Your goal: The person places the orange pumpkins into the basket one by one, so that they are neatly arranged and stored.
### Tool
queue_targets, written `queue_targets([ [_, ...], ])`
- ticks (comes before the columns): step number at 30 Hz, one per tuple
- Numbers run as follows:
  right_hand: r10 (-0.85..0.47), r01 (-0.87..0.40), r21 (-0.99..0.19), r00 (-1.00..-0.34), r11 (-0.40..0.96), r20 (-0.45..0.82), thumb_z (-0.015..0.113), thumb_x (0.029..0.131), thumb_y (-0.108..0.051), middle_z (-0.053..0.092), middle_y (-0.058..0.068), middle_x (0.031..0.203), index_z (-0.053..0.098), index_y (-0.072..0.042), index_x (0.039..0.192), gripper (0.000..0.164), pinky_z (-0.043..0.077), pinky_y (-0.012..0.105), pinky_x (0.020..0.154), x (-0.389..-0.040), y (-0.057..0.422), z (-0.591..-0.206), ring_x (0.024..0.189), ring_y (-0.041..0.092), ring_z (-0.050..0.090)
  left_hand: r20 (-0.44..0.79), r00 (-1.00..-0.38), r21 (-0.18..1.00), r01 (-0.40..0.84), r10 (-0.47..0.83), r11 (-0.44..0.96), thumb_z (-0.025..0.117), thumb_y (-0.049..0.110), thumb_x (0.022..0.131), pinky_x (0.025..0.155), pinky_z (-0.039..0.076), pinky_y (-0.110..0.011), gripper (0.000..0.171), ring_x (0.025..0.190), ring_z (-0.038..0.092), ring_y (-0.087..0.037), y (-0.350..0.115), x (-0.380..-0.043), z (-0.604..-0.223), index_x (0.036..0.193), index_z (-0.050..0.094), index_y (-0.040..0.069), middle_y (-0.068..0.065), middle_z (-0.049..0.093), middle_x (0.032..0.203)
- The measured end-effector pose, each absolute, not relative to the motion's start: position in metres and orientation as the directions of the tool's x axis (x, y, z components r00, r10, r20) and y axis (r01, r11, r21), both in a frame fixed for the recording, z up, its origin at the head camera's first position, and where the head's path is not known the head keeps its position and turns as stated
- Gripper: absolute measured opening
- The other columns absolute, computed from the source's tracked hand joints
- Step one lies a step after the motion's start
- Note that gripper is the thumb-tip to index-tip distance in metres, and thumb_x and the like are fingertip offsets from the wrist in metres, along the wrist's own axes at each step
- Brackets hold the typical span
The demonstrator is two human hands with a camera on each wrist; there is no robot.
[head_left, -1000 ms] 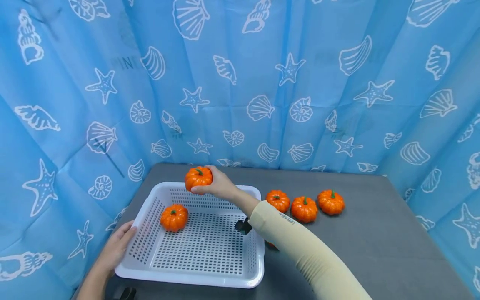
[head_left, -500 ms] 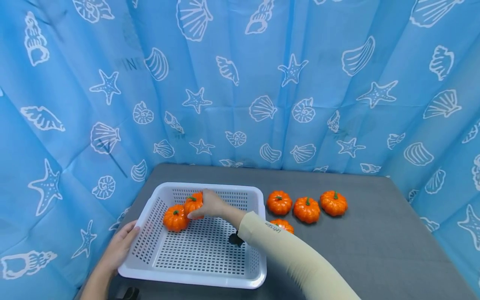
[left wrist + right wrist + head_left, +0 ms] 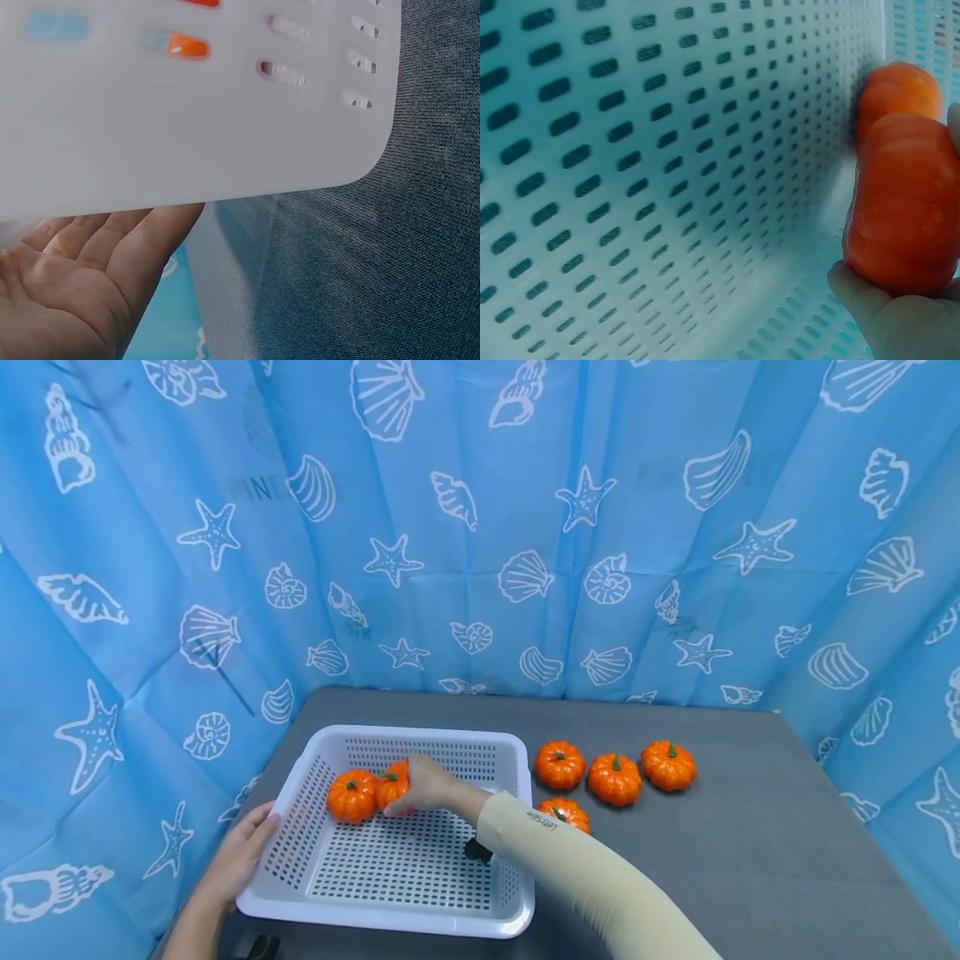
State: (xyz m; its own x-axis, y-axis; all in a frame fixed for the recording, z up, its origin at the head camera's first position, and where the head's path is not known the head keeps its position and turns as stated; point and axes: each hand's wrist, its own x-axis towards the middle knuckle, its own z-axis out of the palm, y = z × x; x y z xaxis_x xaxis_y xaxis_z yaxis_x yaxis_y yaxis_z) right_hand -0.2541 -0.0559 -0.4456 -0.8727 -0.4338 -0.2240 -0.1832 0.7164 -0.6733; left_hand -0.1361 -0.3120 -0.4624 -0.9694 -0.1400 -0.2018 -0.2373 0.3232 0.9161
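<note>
Right hand [image 3: 433,783] pinches a pumpkin [image 3: 392,787] low in the basket [image 3: 397,883], best released gently beside its neighbour [image 3: 352,797], as the left hand [image 3: 238,853], finger curl unclear, touches the rim [image 3: 375,924].

Head view: bright, even | glints on pumpkins [image 3: 615,781] | left-wrist view dim | right-wrist view dim, teal-tinted

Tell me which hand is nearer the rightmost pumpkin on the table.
Right. The right hand grips another pumpkin inside the basket, left of the rightmost pumpkin; the left hand is farther left, at the basket's left rim.
</note>
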Motion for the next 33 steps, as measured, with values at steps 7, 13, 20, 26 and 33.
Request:
queue_targets([
  [7,-0.429,-0.203,-0.635,-0.875,0.745,-0.224,0.087,0.065,-0.034,0.058,0.005,0.118,0.045,-0.008,0.130,0.081,0.051,0.032,0.092,-0.253,-0.058,-0.452,0.102,0.016,0.058,-0.204,-0.970,0.916,-0.238,-0.136,0.324,0.034,0.043,0.102,0.071,0.058,-0.047,0.060,0.096,0.067,-0.036,-0.312,-0.136,-0.461,0.147,0.024,0.005,-0.032,0.049,0.129],
  [13,-0.409,-0.195,-0.574,-0.871,0.795,-0.271,0.084,0.068,-0.038,0.053,0.007,0.126,0.039,-0.007,0.137,0.088,0.047,0.035,0.099,-0.250,-0.058,-0.456,0.108,0.018,0.055,-0.205,-0.970,0.916,-0.238,-0.133,0.324,0.034,0.042,0.102,0.071,0.058,-0.047,0.059,0.096,0.067,-0.036,-0.311,-0.136,-0.461,0.147,0.024,0.005,-0.033,0.048,0.130],
  [20,-0.407,-0.175,-0.589,-0.867,0.789,-0.288,0.083,0.070,-0.040,0.048,0.010,0.137,0.033,-0.006,0.143,0.095,0.042,0.038,0.105,-0.251,-0.057,-0.463,0.119,0.022,0.051,-0.211,-0.967,0.908,-0.249,-0.144,0.336,0.034,0.044,0.102,0.071,0.059,-0.046,0.061,0.096,0.068,-0.035,-0.312,-0.135,-0.462,0.148,0.024,0.005,-0.032,0.048,0.131],
  [26,-0.397,-0.197,-0.526,-0.867,0.827,-0.300,0.085,0.066,-0.042,0.051,0.008,0.129,0.038,-0.007,0.138,0.092,0.044,0.036,0.103,-0.253,-0.058,-0.465,0.114,0.020,0.053,-0.203,-0.968,0.909,-0.242,-0.148,0.339,0.034,0.043,0.102,0.070,0.059,-0.047,0.060,0.094,0.068,-0.035,-0.312,-0.135,-0.463,0.147,0.025,0.005,-0.032,0.049,0.129],
  [33,-0.413,-0.227,-0.487,-0.854,0.843,-0.317,0.086,0.064,-0.040,0.049,0.009,0.129,0.038,-0.006,0.137,0.094,0.042,0.033,0.104,-0.253,-0.059,-0.465,0.114,0.019,0.052,-0.202,-0.968,0.909,-0.241,-0.148,0.341,0.034,0.044,0.102,0.071,0.059,-0.046,0.060,0.095,0.068,-0.035,-0.311,-0.135,-0.462,0.147,0.024,0.005,-0.032,0.048,0.130],
])
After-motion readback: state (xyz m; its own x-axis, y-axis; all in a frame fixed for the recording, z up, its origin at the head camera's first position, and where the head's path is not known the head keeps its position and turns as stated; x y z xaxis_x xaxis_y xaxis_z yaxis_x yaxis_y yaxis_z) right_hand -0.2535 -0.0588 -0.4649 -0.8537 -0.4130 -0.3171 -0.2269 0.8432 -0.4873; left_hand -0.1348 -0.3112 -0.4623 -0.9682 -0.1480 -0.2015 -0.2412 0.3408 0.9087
